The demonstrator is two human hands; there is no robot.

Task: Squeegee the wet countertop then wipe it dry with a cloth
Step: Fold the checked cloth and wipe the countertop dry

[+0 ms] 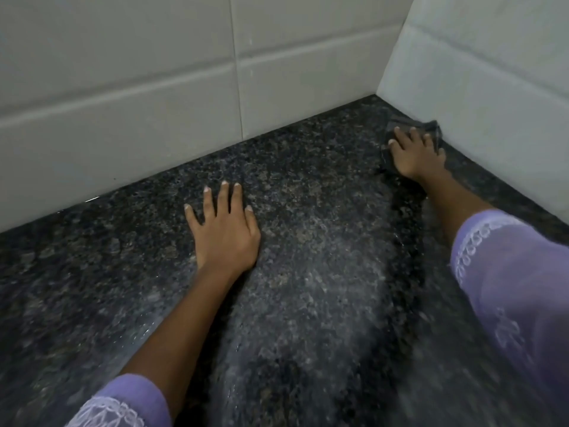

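The dark speckled granite countertop fills the view and runs into a tiled corner. My right hand presses flat on a dark grey cloth near the far right corner, close to the right wall. The cloth is mostly hidden under the fingers. My left hand lies palm down on the counter's middle, fingers spread, holding nothing. A paler hazy band crosses the stone between my arms. No squeegee is in view.
White tiled walls stand along the back and the right, meeting in the corner beyond the cloth. Purple sleeves cover both my forearms.
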